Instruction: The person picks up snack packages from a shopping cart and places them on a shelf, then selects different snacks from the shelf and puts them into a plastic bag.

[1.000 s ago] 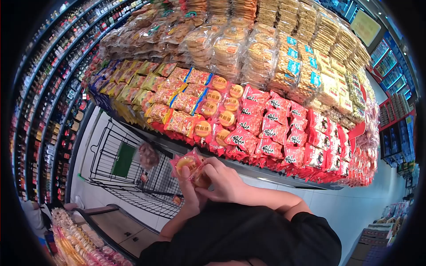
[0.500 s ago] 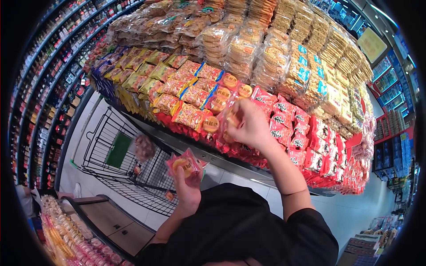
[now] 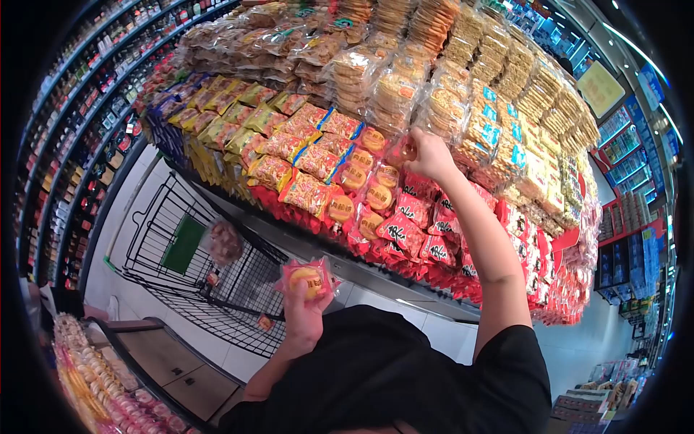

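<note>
My left hand (image 3: 302,322) is closed around a clear-and-red packet of a round yellow pastry (image 3: 307,278), held above the shopping cart's edge. On the sloped snack display, my right hand (image 3: 430,155) reaches out with curled fingers on a pinkish-red packet (image 3: 403,150), mostly covered by the hand. Below and left of it lie similar round pastry packets (image 3: 379,195). Red packets with black-and-white lettering (image 3: 401,233) lie under my right forearm. Beside the pastries are yellow-and-red noodle-like snack packets (image 3: 311,192).
A black wire shopping cart (image 3: 173,271) stands at left, with a bag of brownish items (image 3: 225,242) in it. Stacks of bagged round crackers (image 3: 394,94) rise behind. Shelves of bottles and jars (image 3: 79,145) line the far left. Another snack bin (image 3: 108,376) is at lower left.
My right hand has moved up and farther back over the display, uncovering the pastry packets it was over. My left hand keeps holding its packet.
</note>
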{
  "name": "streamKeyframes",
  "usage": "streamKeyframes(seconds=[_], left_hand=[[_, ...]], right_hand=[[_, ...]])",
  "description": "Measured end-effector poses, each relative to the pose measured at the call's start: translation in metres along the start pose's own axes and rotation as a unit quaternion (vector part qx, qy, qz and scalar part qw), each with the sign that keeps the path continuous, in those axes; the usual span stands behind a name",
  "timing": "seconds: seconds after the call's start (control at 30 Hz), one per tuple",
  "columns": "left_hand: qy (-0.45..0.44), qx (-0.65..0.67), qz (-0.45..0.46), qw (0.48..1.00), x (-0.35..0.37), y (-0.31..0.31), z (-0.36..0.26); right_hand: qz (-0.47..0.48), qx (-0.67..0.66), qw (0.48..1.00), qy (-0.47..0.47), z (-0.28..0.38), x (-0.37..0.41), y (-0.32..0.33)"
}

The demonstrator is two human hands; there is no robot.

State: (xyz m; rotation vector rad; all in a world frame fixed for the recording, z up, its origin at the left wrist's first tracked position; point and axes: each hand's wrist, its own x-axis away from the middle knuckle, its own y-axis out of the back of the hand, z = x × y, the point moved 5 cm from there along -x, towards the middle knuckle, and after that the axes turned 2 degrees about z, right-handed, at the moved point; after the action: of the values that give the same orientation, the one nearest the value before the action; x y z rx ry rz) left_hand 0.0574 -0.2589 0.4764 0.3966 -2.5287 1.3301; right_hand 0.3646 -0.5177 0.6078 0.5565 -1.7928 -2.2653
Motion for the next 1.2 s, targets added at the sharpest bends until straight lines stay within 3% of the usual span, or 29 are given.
streamKeyframes(seconds=[0.13, 0.53, 0.73, 0.8, 0.83, 1.03, 1.2], left_hand=[[0.012, -0.013, 0.0, 1.0, 0.001, 0.003, 0.002], [0.017, -0.034, 0.01, 0.999, 0.0, -0.002, 0.007], [0.016, -0.038, 0.031, 0.999, 0.0, -0.005, 0.006], [0.014, -0.049, 0.042, 0.998, 0.002, -0.007, 0.004], [0.01, -0.048, 0.044, 0.998, 0.003, -0.008, 0.004], [0.008, -0.044, 0.034, 0.998, 0.006, -0.01, 0.002], [-0.007, -0.029, 0.019, 0.999, 0.006, -0.013, -0.006]], right_hand=[[0.032, 0.057, 0.998, -0.017, -0.005, -0.003, -0.016], [-0.027, 0.034, 0.998, 0.047, 0.0, 0.001, -0.022], [0.058, 0.071, 0.995, 0.029, 0.001, 0.009, -0.033], [-0.046, -0.004, 0.997, 0.067, -0.003, 0.008, -0.035], [-0.048, -0.004, 0.997, 0.068, -0.005, 0.007, -0.039], [-0.016, 0.087, 0.996, 0.031, -0.003, 0.004, -0.055], [-0.031, 0.185, 0.978, 0.087, 0.031, 0.017, -0.03]])
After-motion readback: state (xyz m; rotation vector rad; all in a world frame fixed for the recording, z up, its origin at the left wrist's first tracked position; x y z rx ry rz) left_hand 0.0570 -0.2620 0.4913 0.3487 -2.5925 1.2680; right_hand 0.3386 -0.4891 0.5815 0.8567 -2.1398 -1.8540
